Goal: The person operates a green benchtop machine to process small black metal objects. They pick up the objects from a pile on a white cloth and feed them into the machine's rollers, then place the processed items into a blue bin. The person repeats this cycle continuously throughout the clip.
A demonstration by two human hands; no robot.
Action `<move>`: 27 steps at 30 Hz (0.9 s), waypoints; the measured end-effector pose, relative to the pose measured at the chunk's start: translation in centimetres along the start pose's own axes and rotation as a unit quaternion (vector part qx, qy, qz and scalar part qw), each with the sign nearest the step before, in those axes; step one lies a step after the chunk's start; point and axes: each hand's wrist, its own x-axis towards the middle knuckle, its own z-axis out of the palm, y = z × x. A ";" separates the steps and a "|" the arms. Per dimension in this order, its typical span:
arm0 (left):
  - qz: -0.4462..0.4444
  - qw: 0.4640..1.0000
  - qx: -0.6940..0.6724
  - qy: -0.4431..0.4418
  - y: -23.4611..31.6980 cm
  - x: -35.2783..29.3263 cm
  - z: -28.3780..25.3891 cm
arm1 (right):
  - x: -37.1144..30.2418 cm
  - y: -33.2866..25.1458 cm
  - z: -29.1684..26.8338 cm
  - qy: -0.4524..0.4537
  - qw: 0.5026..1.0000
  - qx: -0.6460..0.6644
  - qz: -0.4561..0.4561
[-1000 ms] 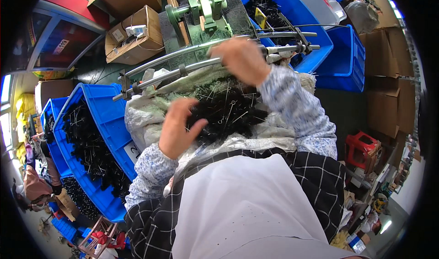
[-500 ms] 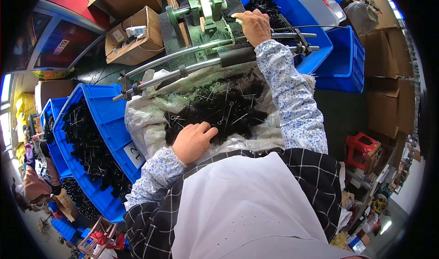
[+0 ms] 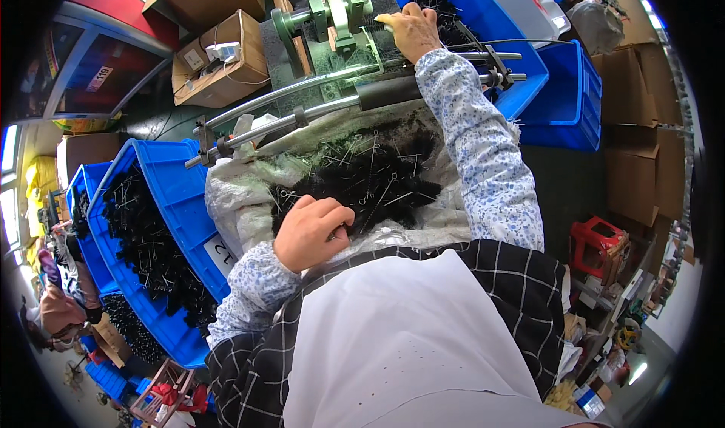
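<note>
My left hand (image 3: 311, 234) is closed, its fingers curled toward the thumb at the near edge of a pile of small black bristle brushes with thin wire stems (image 3: 370, 182); what it holds, if anything, is hidden. The pile lies on a whitish cloth sack (image 3: 234, 190) across my lap. Farther off, my right hand (image 3: 415, 33) is closed beside the green machine (image 3: 341, 24), a pale cover showing on one digit. Anything within those fingers cannot be made out.
Metal rails (image 3: 325, 111) cross between me and the machine. A blue bin (image 3: 177, 179) of black brushes stands at left, another blue bin (image 3: 521, 65) at far right. Cardboard boxes (image 3: 219, 58) sit at far left, and a red stool (image 3: 596, 247) is at right.
My left hand has shifted slightly left and its fingers have curled in more. My right hand has moved a little left and nearer to me, beside the machine.
</note>
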 end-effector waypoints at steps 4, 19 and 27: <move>-0.061 0.996 -0.057 0.025 0.1 -0.2 -2.2 | -0.9 0.3 0.2 0.052 0.999 -0.005 -0.015; -0.108 0.975 -0.140 0.135 0.6 0.1 -3.5 | -0.6 -6.9 0.9 0.045 0.995 0.043 0.084; -0.100 0.976 -0.091 0.171 -0.8 -0.8 -4.2 | -1.7 -2.6 1.5 0.162 0.986 -0.009 0.046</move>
